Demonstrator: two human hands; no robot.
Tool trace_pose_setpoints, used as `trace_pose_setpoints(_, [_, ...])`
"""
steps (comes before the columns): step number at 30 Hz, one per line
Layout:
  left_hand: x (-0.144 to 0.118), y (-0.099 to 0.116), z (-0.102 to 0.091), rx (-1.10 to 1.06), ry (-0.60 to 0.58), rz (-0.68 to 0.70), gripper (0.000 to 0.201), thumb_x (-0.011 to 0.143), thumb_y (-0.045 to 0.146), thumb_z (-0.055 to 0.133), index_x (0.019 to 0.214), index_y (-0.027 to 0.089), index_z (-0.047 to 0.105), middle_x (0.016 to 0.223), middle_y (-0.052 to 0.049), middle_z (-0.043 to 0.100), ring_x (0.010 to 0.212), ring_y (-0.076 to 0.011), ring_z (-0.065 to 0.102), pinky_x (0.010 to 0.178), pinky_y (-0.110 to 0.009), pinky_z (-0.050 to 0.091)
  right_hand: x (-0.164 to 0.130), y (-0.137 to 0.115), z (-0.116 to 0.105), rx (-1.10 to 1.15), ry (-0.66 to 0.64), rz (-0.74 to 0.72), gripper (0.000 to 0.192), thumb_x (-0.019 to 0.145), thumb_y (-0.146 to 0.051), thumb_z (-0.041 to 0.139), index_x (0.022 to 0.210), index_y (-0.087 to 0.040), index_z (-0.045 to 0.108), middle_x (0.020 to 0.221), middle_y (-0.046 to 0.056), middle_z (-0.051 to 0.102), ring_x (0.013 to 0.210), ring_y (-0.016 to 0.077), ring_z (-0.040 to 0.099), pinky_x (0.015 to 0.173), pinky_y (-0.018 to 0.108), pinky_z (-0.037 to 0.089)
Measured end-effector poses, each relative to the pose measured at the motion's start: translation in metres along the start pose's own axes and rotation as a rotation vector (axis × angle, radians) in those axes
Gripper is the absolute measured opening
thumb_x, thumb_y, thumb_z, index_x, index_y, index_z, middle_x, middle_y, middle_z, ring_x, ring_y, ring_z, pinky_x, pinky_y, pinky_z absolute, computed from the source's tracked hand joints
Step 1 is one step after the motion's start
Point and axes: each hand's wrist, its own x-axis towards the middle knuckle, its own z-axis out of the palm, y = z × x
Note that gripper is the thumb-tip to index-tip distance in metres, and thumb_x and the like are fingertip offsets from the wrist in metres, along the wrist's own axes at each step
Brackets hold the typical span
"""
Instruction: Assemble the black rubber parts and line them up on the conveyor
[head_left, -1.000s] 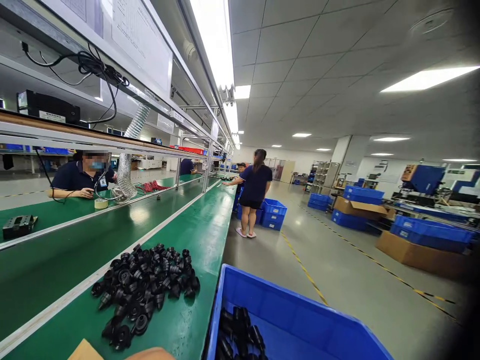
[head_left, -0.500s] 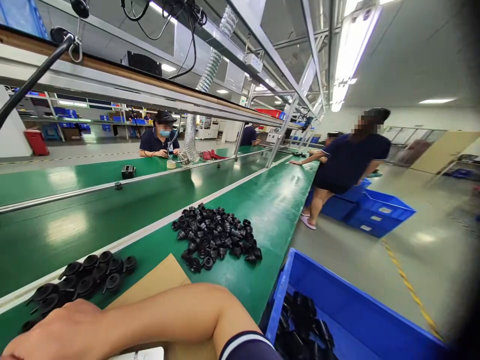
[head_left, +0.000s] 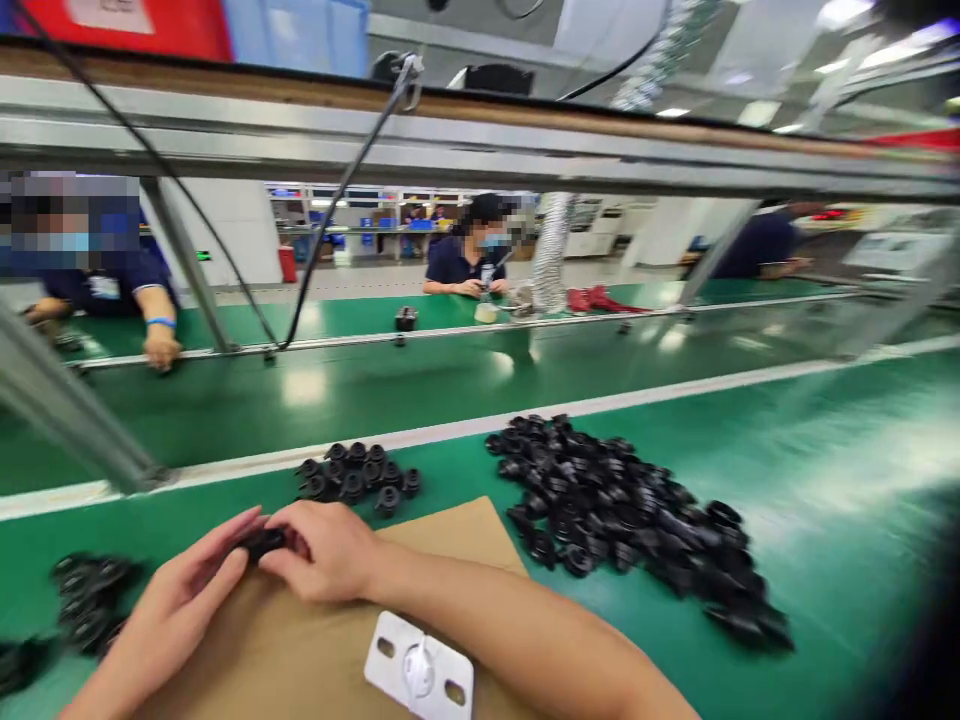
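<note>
Over a sheet of brown cardboard (head_left: 277, 650), my left hand (head_left: 184, 590) and my right hand (head_left: 326, 550) meet on a small black plastic part (head_left: 261, 543). Both sets of fingers close around it and hide much of its shape. Beside my right forearm lies a white plate (head_left: 420, 668) with two slots and a round middle. Just beyond my hands stands a cluster of round black parts (head_left: 360, 472). A larger heap of black parts (head_left: 622, 505) is spread to the right of the cardboard. More dark parts (head_left: 94, 600) lie left of my left hand, blurred.
A green conveyor belt (head_left: 420, 370) runs past the worktop behind a white rail. Metal posts (head_left: 75, 400) and an overhead shelf beam (head_left: 450, 150) frame the bench. Across the belt sit co-workers, one (head_left: 154, 320) reaching toward the belt's far edge. A black cable (head_left: 322, 230) hangs down.
My view has swung left, so the blue bin and the standing person are out of sight. My left hand now shows, and both hands are together on a black part.
</note>
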Motion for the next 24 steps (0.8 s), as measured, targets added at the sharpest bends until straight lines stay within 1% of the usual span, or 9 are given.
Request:
trace_pose_setpoints(2, [0.001, 0.000, -0.001, -0.049, -0.055, -0.042, 0.053, 0.095, 0.068, 0.065, 0.119, 0.023, 0.080, 0.118, -0.008, 0.078, 0.112, -0.0335, 0.074, 0.103, -0.046, 0.063, -0.003, 0.000, 0.000, 0.028, 0.040, -0.063, 0.025, 0.092, -0.032, 0.080, 0.112, -0.021, 0.071, 0.086, -0.001, 0.068, 0.073, 0.0171, 0.065, 0.066, 0.025, 0.050])
trace_pose_setpoints(4, [0.004, -0.001, 0.001, -0.085, -0.021, -0.049, 0.043, 0.094, 0.058, 0.070, 0.115, 0.022, 0.082, 0.116, -0.008, 0.079, 0.109, -0.0323, 0.075, 0.106, -0.046, 0.061, -0.003, 0.001, 0.000, 0.087, 0.083, -0.081, 0.016, 0.090, -0.028, 0.077, 0.103, -0.021, 0.071, 0.079, -0.002, 0.064, 0.066, 0.0157, 0.061, 0.062, 0.025, 0.047])
trace_pose_setpoints(6, [0.005, 0.000, 0.002, -0.126, 0.008, -0.050, 0.041, 0.094, 0.047, 0.074, 0.126, 0.022, 0.078, 0.122, -0.008, 0.077, 0.115, -0.0311, 0.073, 0.112, -0.047, 0.057, -0.002, 0.001, 0.000, 0.153, 0.120, -0.082, 0.014, 0.090, -0.028, 0.071, 0.102, -0.019, 0.071, 0.077, -0.002, 0.062, 0.062, 0.0145, 0.058, 0.058, 0.025, 0.045])
trace_pose_setpoints(9, [0.003, 0.005, 0.004, -0.194, -0.073, -0.048, 0.052, 0.096, 0.037, 0.072, 0.146, 0.024, 0.065, 0.137, -0.008, 0.070, 0.129, -0.0295, 0.066, 0.119, -0.047, 0.050, 0.000, 0.000, 0.000, 0.232, 0.150, -0.074, 0.019, 0.096, -0.033, 0.064, 0.106, -0.018, 0.070, 0.076, 0.000, 0.062, 0.059, 0.0142, 0.056, 0.056, 0.025, 0.045])
trace_pose_setpoints(11, [0.003, 0.008, 0.006, -0.197, -0.088, -0.053, 0.051, 0.094, 0.032, 0.073, 0.144, 0.024, 0.066, 0.133, -0.007, 0.072, 0.125, -0.0289, 0.068, 0.117, -0.046, 0.051, 0.000, 0.001, -0.001, 0.257, 0.139, -0.060, 0.021, 0.098, -0.036, 0.062, 0.106, -0.019, 0.071, 0.075, 0.000, 0.061, 0.060, 0.0147, 0.056, 0.055, 0.026, 0.046])
trace_pose_setpoints(15, [0.006, 0.010, 0.007, -0.125, 0.043, 0.029, 0.057, 0.081, 0.026, 0.089, 0.135, 0.025, 0.072, 0.111, -0.004, 0.077, 0.106, -0.0271, 0.071, 0.110, -0.042, 0.053, 0.000, 0.006, 0.000, 0.237, 0.092, -0.047, 0.021, 0.101, -0.039, 0.061, 0.107, -0.021, 0.071, 0.076, 0.001, 0.062, 0.060, 0.0169, 0.057, 0.055, 0.028, 0.048])
trace_pose_setpoints(18, [0.005, 0.006, 0.007, -0.074, 0.028, 0.155, 0.066, 0.087, 0.026, 0.085, 0.148, 0.028, 0.062, 0.123, -0.007, 0.074, 0.115, -0.0275, 0.068, 0.109, -0.042, 0.051, 0.000, 0.009, 0.003, 0.211, 0.087, -0.074, 0.020, 0.103, -0.039, 0.060, 0.110, -0.022, 0.070, 0.078, 0.002, 0.063, 0.061, 0.0182, 0.058, 0.055, 0.030, 0.049])
trace_pose_setpoints(20, [0.003, 0.003, 0.009, -0.050, -0.009, 0.178, 0.066, 0.092, 0.022, 0.080, 0.153, 0.030, 0.056, 0.129, -0.006, 0.073, 0.119, -0.0270, 0.067, 0.111, -0.043, 0.049, 0.001, 0.009, 0.004, 0.189, 0.094, -0.092, 0.019, 0.103, -0.038, 0.059, 0.110, -0.023, 0.069, 0.078, 0.001, 0.062, 0.062, 0.0183, 0.058, 0.055, 0.030, 0.049])
trace_pose_setpoints(24, [0.004, 0.003, 0.016, 0.033, 0.045, 0.212, 0.075, 0.085, 0.017, 0.088, 0.151, 0.033, 0.057, 0.119, -0.004, 0.075, 0.111, -0.0270, 0.068, 0.104, -0.042, 0.051, 0.000, 0.008, 0.003, 0.110, 0.111, -0.121, 0.018, 0.104, -0.038, 0.058, 0.109, -0.024, 0.069, 0.076, 0.000, 0.061, 0.060, 0.0181, 0.059, 0.056, 0.031, 0.049])
